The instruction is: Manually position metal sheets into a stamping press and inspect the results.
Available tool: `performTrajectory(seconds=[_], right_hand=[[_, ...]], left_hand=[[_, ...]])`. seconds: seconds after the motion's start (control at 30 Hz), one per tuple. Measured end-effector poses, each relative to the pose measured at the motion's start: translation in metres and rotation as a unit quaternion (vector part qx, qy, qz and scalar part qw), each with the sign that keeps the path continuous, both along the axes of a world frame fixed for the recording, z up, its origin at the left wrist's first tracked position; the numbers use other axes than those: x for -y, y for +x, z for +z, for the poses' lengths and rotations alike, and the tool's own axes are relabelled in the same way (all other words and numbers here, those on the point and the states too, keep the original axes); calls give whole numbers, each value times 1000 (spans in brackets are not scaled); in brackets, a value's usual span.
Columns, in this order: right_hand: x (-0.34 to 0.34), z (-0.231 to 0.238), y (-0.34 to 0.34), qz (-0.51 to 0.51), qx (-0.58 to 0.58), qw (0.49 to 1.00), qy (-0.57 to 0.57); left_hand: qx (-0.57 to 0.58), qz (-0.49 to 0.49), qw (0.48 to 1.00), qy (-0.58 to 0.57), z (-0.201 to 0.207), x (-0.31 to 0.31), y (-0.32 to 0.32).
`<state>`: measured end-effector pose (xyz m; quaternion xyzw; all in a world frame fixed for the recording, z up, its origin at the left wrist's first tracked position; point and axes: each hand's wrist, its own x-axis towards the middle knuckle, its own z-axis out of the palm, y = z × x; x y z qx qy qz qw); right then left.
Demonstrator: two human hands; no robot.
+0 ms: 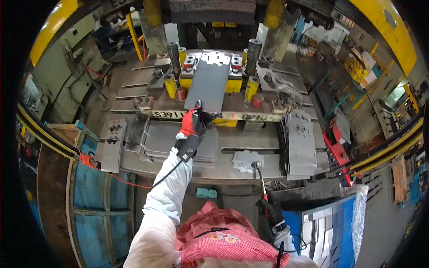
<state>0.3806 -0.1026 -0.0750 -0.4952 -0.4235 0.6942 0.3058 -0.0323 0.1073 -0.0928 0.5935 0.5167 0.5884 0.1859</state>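
Note:
My left hand [195, 123], in a red and black glove, is closed on the near end of a long grey metal sheet [208, 82]. The sheet lies over the press die, and its far end has a bright cut-out pattern. My right hand [271, 212], black-gloved and lower right, grips a red-handled rod with a round metal head [257, 165]. That head rests on a small heap of cut metal pieces [243, 161] on the press bed. The left fingertips are partly hidden by the glove and sheet edge.
Yellow guide posts [170, 85] and springs flank the die. Flat metal sheets [178, 138] are stacked left of centre; another sheet stack [300, 145] stands to the right. A red control box [336, 149] sits at the right edge, with a blue framed panel [100, 187] lower left.

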Motion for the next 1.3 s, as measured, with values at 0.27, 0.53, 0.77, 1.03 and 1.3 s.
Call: performTrajectory(seconds=[0.27, 0.53, 0.77, 1.03, 1.3], right_hand=[[22, 1, 0, -10, -2, 1000, -7], [38, 17, -5, -25, -15, 1000, 4], [46, 14, 3, -70, -30, 997, -4], [54, 8, 10, -95, -85, 991, -33], [51, 1, 13, -56, -59, 997, -20]], left_hand=[[258, -52, 957, -123, 97, 10, 49], [582, -69, 810, -25, 91, -46, 56], [598, -70, 798, -7, 96, -60, 47], [517, -49, 855, -8, 86, -63, 41], [667, -201, 716, 35, 102, -50, 46]])
